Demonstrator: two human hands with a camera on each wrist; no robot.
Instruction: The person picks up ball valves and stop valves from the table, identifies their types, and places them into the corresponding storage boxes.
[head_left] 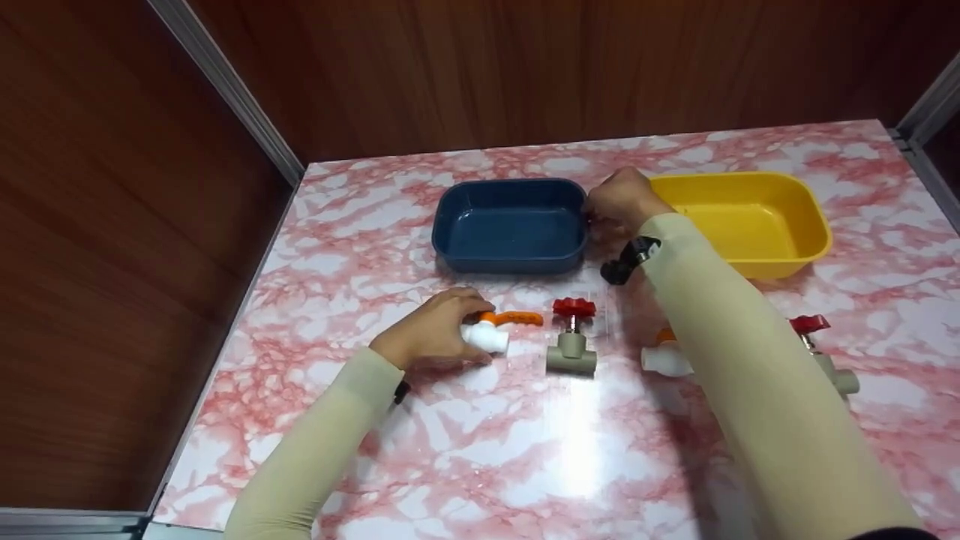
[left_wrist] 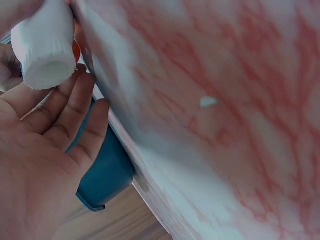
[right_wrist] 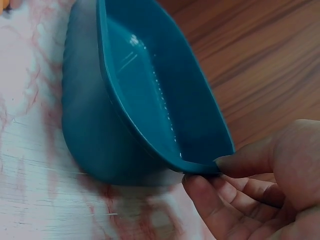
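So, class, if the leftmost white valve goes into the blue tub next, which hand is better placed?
Left, probably: the left hand holds the white valve, and the blue tub stands just beyond it. The right hand is busy pinching the tub's rim.

The blue basin (head_left: 510, 265) looks smooth plastic; the tabletop (head_left: 465, 450), glossy (it glares); the wall (head_left: 525, 75), wood-grained.
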